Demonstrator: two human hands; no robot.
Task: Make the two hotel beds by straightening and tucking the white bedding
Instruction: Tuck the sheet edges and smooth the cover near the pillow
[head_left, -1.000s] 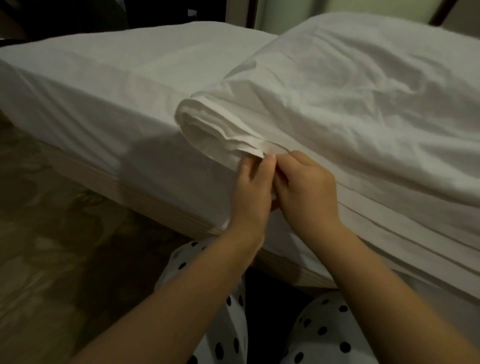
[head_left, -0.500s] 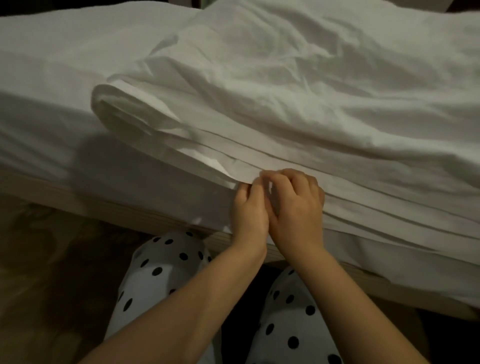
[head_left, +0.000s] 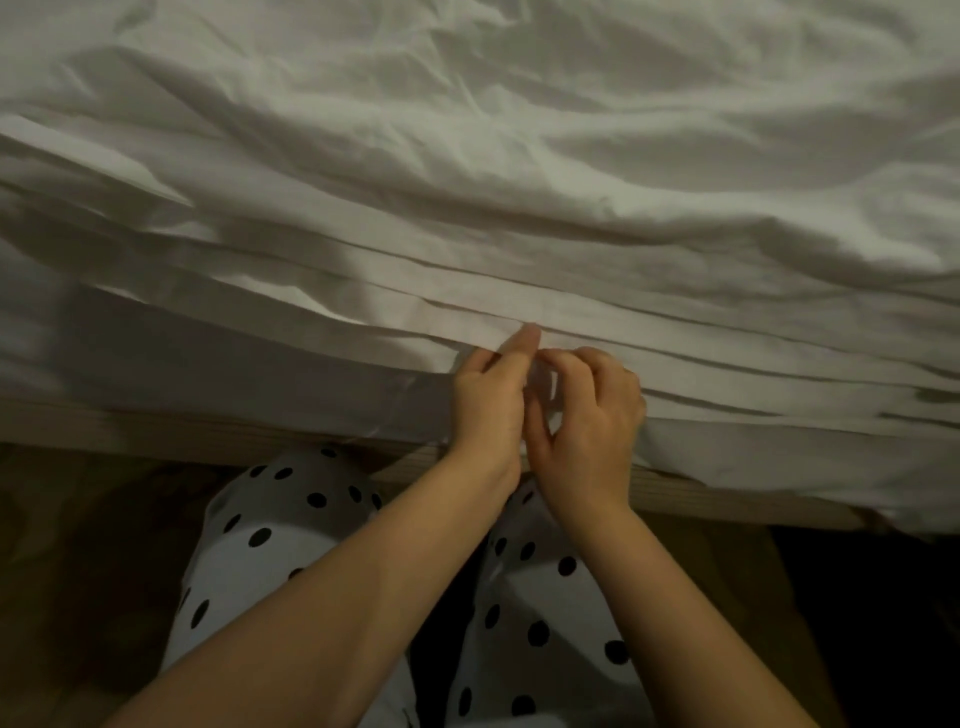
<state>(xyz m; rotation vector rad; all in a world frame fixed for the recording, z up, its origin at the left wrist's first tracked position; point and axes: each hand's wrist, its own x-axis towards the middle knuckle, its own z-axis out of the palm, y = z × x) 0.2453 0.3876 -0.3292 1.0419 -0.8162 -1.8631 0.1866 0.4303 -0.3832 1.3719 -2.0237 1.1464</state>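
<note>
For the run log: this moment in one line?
left hand: pinches white bedding edge | right hand: same edge | untucked

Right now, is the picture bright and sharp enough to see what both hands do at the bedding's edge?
Head view: dim overall, bedding brightest, folds throwing soft shadows, floor at lower right nearly black; head view: left hand and right hand slightly soft but readable, both pinching the bedding's layered edge.

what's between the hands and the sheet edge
Nothing visible: the left hand and right hand both pinch the sheet edge, side by side, in direct contact.
</note>
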